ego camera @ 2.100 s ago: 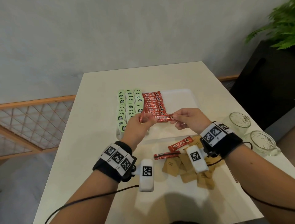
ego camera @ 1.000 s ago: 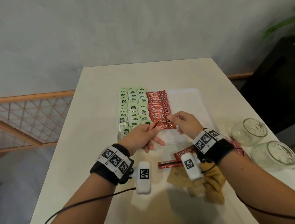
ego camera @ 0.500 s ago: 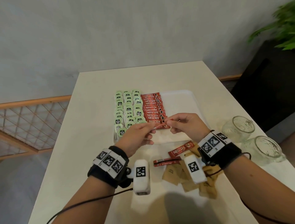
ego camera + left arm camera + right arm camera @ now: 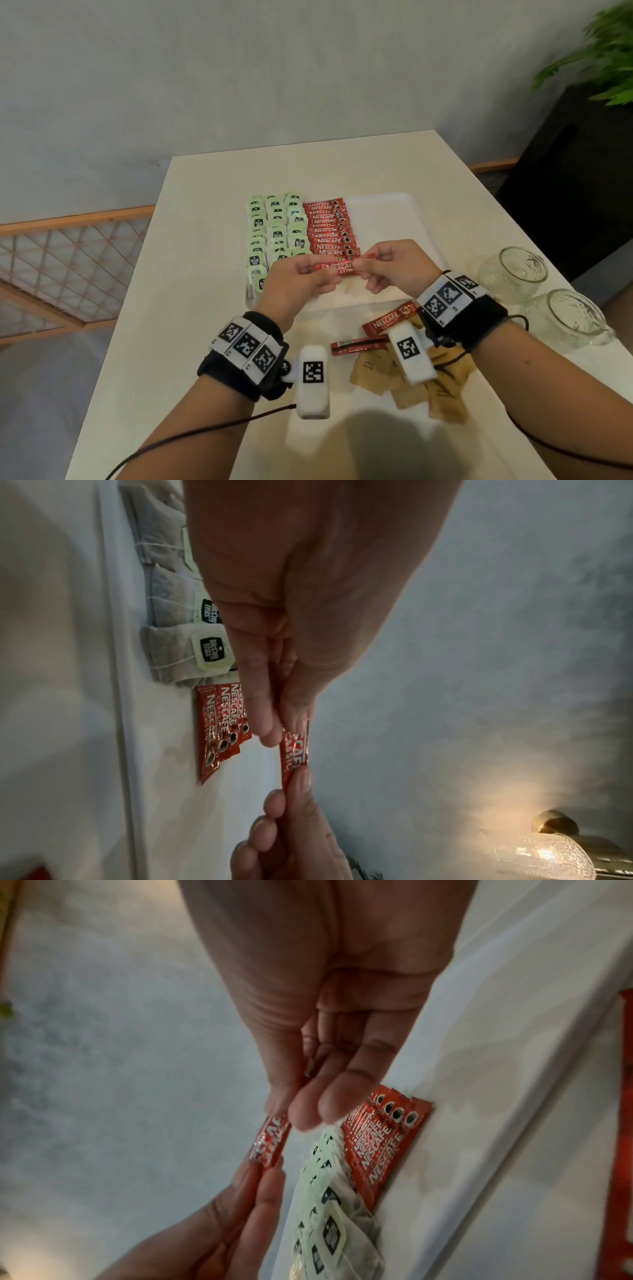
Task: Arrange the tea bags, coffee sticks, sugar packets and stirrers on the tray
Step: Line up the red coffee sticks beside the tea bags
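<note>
Left hand (image 4: 296, 284) and right hand (image 4: 397, 267) pinching coffee stick (image 4: 339, 268) ends above tray (image 4: 383, 212) near edge.

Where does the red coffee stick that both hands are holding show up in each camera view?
Head: the red Nescafe coffee stick lies level at centre, between the hands, above the white tray's near part.
Left wrist: upright at lower centre.
Right wrist: left of centre.
Shared landmark: the row of red coffee sticks on the tray.
</note>
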